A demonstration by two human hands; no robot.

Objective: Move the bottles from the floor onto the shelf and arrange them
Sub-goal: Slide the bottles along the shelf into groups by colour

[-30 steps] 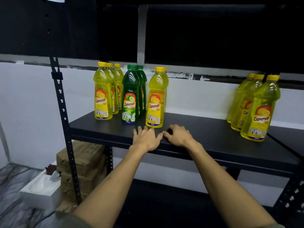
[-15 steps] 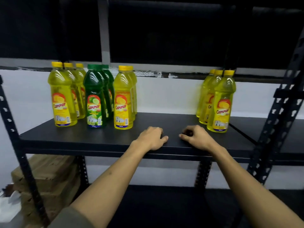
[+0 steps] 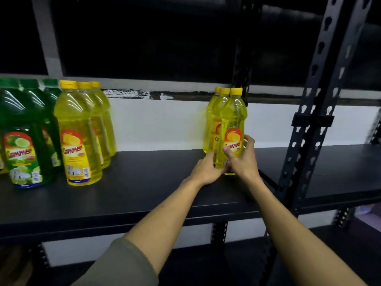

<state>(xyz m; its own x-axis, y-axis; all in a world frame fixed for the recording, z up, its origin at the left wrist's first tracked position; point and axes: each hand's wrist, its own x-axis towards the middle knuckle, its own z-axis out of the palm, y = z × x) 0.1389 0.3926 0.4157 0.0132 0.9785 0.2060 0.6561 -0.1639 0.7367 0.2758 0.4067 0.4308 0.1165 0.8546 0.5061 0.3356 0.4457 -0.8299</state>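
Observation:
On the black shelf (image 3: 144,182) a row of three yellow bottles stands at the right, one behind another. My right hand (image 3: 242,159) grips the front yellow bottle (image 3: 234,120) low on its label, thumb across the front. My left hand (image 3: 208,170) holds the same bottle near its base from the left. Two more yellow bottles (image 3: 214,116) stand right behind it. At the left stand a row of yellow bottles (image 3: 78,137) and a row of green bottles (image 3: 22,141), all upright.
A black perforated upright post (image 3: 315,112) rises just right of the held bottle. A second shelf board (image 3: 340,172) continues beyond it. A lower shelf sits in shadow below. The white wall runs behind the bottles.
Both hands left the shelf's front edge, moved right and back, and closed around the front yellow bottle of the right row. The view has shifted right and closer.

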